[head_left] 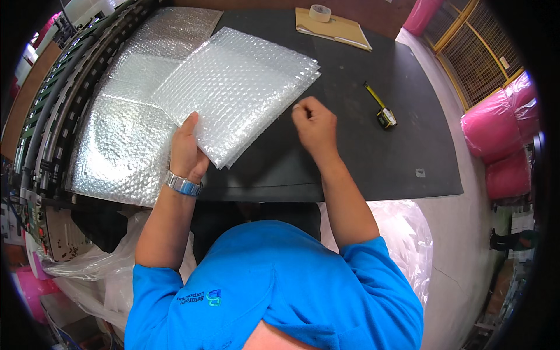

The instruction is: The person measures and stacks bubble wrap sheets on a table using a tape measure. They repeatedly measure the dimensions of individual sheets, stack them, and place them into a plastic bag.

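My left hand (188,150) is closed on the near left edge of a few layered clear bubble wrap sheets (239,87), thumb on top and fingers underneath. They are held tilted above the table. Just off their right edge is my right hand (315,123), its fingers curled together. Whatever it may pinch is hidden. More silvery bubble wrap (122,146) lies flat on the left of the table, partly under the held sheets.
On the dark table (262,175), a tape measure (386,118) lies right with its yellow blade partly out. A tape roll (319,13) rests on brown cardboard (335,32) at the back. Machine rollers (55,111) run along the left. Pink wrapped rolls (496,125) stand right, near a yellow mesh fence (475,52).
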A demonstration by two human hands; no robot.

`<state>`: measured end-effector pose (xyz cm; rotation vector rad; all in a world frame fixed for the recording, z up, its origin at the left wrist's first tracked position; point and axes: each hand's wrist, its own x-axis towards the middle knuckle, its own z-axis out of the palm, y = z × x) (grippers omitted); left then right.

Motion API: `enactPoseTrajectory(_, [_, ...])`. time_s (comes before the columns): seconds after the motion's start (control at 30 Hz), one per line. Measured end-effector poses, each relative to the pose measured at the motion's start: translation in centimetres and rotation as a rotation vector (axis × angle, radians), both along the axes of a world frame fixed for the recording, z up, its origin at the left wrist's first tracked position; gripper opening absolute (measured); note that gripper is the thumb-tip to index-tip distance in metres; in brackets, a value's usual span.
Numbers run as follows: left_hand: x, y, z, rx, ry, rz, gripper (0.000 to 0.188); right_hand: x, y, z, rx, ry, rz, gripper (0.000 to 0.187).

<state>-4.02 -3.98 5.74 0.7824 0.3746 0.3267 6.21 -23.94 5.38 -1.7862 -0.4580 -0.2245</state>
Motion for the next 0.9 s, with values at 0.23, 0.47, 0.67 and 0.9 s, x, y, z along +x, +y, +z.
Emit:
enactPoseTrajectory(0.23, [-0.1, 0.0, -0.5, -0.003, -0.017, 0.001, 0.037, -1.7, -0.7, 1.3, 0.214, 0.539, 0.361, 0.014])
enactPoseTrajectory(0.47, [0.2, -0.1, -1.4, 0.060, -0.061, 0.010, 0.038, -1.4, -0.3, 0.5, 0.267, 0.577, 0.320, 0.013])
enactPoseTrajectory(0.67, [0.1, -0.9, -1.0, 0.089, -0.070, 0.063, 0.036, -0.7, -0.1, -1.5, 0.041, 0.170, 0.050, 0.009])
enactPoseTrajectory(0.9, [0.1, -0.8, -1.2, 0.104, -0.080, 0.084, 0.035, -1.9, -1.0, 0.4, 0.267, 0.615, 0.353, 0.011])
